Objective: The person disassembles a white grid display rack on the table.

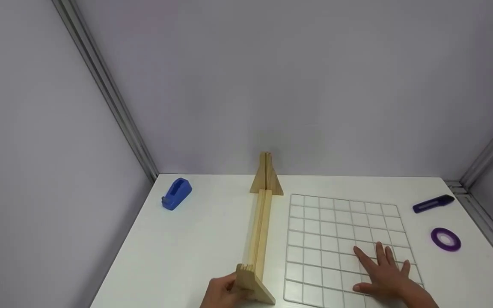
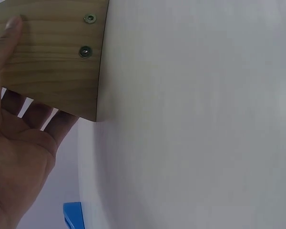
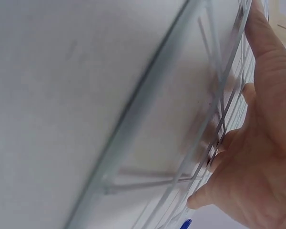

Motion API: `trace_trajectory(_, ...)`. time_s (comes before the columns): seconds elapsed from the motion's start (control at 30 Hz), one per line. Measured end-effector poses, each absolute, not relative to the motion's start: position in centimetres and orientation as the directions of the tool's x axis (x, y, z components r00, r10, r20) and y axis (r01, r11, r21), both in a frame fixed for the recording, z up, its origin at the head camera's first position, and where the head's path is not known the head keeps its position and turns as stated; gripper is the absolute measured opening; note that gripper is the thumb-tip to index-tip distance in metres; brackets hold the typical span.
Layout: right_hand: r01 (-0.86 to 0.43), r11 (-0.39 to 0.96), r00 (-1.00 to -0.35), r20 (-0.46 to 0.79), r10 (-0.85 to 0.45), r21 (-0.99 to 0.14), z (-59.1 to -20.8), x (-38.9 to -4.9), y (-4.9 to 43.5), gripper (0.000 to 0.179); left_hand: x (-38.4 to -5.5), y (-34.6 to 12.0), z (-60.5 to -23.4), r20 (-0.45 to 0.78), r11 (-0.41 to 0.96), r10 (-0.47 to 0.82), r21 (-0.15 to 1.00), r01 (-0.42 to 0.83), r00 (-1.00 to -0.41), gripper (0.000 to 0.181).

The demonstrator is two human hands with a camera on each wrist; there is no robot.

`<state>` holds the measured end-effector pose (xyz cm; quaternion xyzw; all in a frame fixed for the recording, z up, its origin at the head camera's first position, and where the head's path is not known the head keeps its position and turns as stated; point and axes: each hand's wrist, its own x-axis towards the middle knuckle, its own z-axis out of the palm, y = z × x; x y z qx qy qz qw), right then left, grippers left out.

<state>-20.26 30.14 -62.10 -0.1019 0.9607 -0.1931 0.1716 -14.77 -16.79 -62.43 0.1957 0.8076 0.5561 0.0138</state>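
Observation:
A wooden stand [image 1: 258,231] with a grooved beam and a wedge-shaped foot at each end stands mid-table, running front to back. My left hand [image 1: 223,291] grips its near foot [image 1: 253,284]; in the left wrist view the thumb lies over the wooden face [image 2: 52,62], near two bolts, with the fingers behind. To the right, a white wire grid panel [image 1: 336,239] lies flat on the table. The right hand [image 1: 385,276] rests on its lower right part with fingers spread. In the right wrist view that hand [image 3: 257,143] lies along the wires [image 3: 195,148].
A blue tape dispenser [image 1: 176,193] sits at the back left of the white table [image 1: 165,256]. At the right lie a dark purple box cutter-like tool [image 1: 433,203] and a purple ring [image 1: 446,239], seemingly a tape roll. Grey walls [image 1: 298,85] enclose the back and sides.

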Motion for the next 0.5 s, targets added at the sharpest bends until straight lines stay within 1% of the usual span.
trace_trajectory(0.2, -0.149, 0.898, -0.918, -0.279, -0.281, -0.414, -62.1, -20.9, 30.8, 0.108, -14.3, -16.2, -62.2, 0.183, 0.318, 0.31, 0.905, 0.283, -0.933, 0.031)
trace_trajectory(0.4, -0.168, 0.886, -0.912, -0.272, -0.306, -0.433, -62.1, -21.3, 31.3, 0.106, -13.7, -15.7, -61.9, 0.084, 0.336, 0.284, 0.924, 0.181, -0.955, 0.031)
trace_trajectory(0.5, -0.179, 0.88, -0.911, -0.263, -0.317, -0.439, -62.2, -21.3, 31.5, 0.106, -13.6, -15.6, -61.8, 0.064, 0.354, 0.275, 0.921, 0.163, -0.959, 0.032)
